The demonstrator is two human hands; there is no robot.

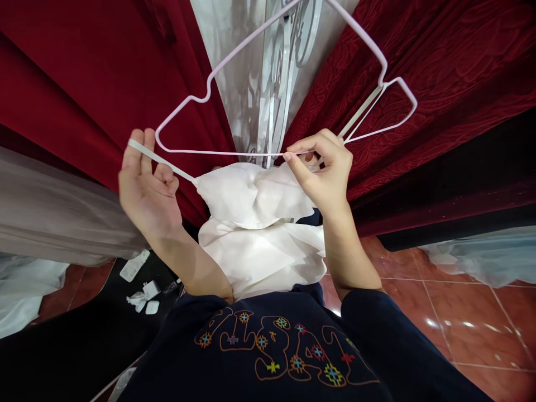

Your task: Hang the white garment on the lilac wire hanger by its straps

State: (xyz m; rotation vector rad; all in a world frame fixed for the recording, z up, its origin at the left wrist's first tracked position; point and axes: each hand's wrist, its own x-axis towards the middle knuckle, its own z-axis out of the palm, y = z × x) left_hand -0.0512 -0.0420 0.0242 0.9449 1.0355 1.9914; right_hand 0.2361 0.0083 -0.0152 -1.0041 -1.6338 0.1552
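A pale lilac clothes hanger (pixel 251 38) is held up in front of me. My right hand (pixel 329 164) pinches its lower bar between thumb and fingertips. My left hand (pixel 148 184), two fingers raised, has a thin white strap (pixel 161 160) looped over it, pulled taut just outside the hanger's left end. The strap runs to a white garment (pixel 255 195) of soft, folded fabric, bunched below the bar. Another strap (pixel 360 113) of the garment hangs from the notch on the hanger's right side. Part of the garment is hidden behind my right hand.
Dark red curtains (pixel 96 67) hang on both sides, with a white metal scrollwork frame (pixel 280 78) between them. On a black surface (pixel 84 340) at lower left lie a patterned phone-like object (pixel 134 266) and a white charger (pixel 151 289). Red floor tiles (pixel 456 312) show at right.
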